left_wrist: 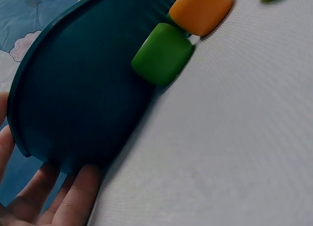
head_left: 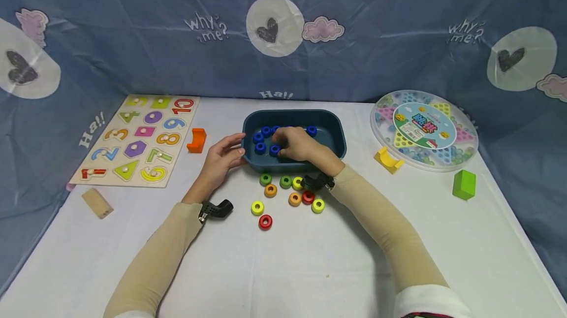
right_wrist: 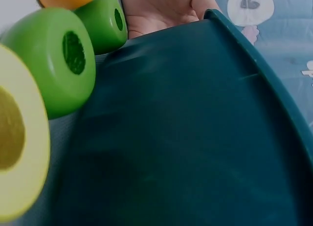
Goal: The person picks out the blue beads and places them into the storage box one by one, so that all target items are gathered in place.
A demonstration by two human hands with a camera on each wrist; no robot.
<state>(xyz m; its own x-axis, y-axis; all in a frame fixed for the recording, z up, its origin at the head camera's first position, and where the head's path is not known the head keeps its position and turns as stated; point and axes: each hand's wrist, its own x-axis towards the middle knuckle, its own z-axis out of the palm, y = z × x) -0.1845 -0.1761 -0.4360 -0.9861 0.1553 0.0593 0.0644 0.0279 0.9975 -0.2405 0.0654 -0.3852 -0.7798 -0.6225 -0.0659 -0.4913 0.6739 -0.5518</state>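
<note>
A dark teal plastic tub (head_left: 338,136) stands near the back of the table, with several blue ring beads (head_left: 260,148) inside. My left hand (head_left: 221,160) touches the tub's left end; in the left wrist view its fingers (left_wrist: 80,194) lie fairly straight against the outer wall. Over the front rim my right hand (head_left: 301,144) reaches in, fingers bent down among the blue beads. One blue bead (head_left: 274,150) is right by its thumb; whether the fingers pinch a bead is hidden. In front of the tub lie loose green (head_left: 265,179), orange (head_left: 270,190), yellow (head_left: 257,208) and red beads (head_left: 265,222).
A number-and-shape puzzle board (head_left: 143,131) lies at the left, near an orange block (head_left: 197,141) and a wooden block (head_left: 97,203). At the right are a round board-game case (head_left: 465,153), a yellow arched block (head_left: 389,160) and a green block (head_left: 464,185). Blue printed cloth (head_left: 376,62) hangs behind.
</note>
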